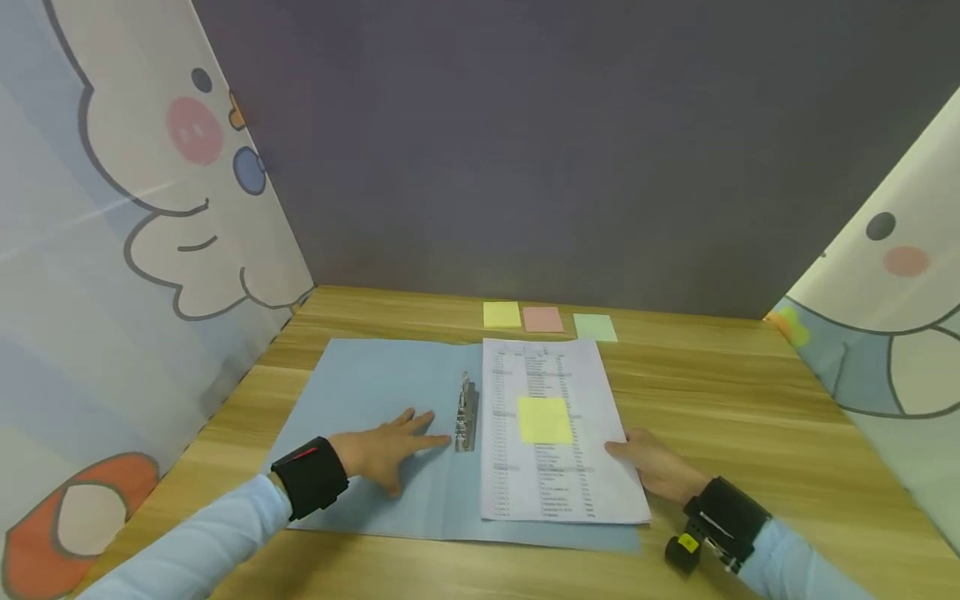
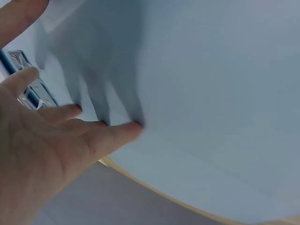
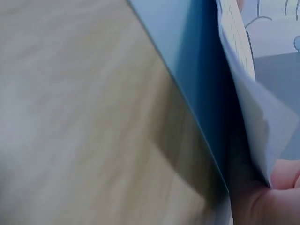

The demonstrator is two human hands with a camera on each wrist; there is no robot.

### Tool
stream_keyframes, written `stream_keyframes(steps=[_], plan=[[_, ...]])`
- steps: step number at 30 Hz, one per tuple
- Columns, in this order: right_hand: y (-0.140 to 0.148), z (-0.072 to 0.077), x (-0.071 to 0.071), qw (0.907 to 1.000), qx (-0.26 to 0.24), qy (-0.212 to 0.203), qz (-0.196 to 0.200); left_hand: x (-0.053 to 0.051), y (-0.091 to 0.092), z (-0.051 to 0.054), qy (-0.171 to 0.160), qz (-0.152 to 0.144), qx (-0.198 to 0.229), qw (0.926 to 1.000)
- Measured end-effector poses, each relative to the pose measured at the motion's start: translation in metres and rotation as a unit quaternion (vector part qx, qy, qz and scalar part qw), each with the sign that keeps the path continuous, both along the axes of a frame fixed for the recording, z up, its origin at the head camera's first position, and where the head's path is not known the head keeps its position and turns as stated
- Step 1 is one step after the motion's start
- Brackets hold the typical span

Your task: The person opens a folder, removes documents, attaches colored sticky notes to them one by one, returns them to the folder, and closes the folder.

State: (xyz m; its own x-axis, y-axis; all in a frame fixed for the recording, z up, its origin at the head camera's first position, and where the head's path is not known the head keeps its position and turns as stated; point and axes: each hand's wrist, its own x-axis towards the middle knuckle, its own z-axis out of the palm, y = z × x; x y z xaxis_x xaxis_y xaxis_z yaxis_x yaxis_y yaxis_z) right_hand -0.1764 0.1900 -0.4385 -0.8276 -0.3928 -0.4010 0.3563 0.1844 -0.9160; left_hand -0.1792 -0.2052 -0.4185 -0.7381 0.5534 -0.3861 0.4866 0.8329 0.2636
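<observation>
A light blue folder (image 1: pixel 382 375) lies opened out flat, with a metal lever clip (image 1: pixel 467 412) near its middle. On its left cover my left hand (image 1: pixel 386 454) rests with spread fingers, the fingertips touching the surface in the left wrist view. A stack of printed sheets (image 1: pixel 517 483) lies over the folder's right side and bears a yellow sticky note (image 1: pixel 545 420). My right hand (image 1: pixel 656 467) pinches the stack's right edge between thumb and fingers. In the right wrist view the sheets (image 3: pixel 255 108) stand raised a little off the blue cover (image 3: pixel 187 61).
Behind the folder lie a yellow sticky note (image 1: pixel 501 314), a pink one (image 1: pixel 543 319) and a pale green one (image 1: pixel 595 327). The wooden table (image 1: pixel 720 383) meets a dark grey back panel (image 1: pixel 525 167). Cartoon-printed sheets (image 1: pixel 112 292) hang at both sides.
</observation>
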Motion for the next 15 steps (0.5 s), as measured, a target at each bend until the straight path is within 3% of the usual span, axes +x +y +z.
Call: stream_keyframes(steps=[4, 7, 11, 15], plan=[[0.009, 0.001, 0.004, 0.9999, -0.006, -0.004, 0.01, 0.004, 0.012, 0.002, -0.025, -0.013, -0.011, 0.9995], [0.015, 0.0, 0.007, 0.9999, -0.01, -0.005, 0.006, 0.007, 0.019, 0.002, -0.023, -0.005, 0.005, 0.9997], [0.02, 0.0, 0.011, 0.9999, -0.005, -0.006, -0.007, 0.011, 0.035, -0.003, 0.019, 0.006, 0.034, 0.9992], [0.021, 0.001, 0.014, 0.9996, 0.007, -0.009, -0.025, 0.017, 0.051, -0.009, 0.07, 0.013, 0.015, 0.9974]])
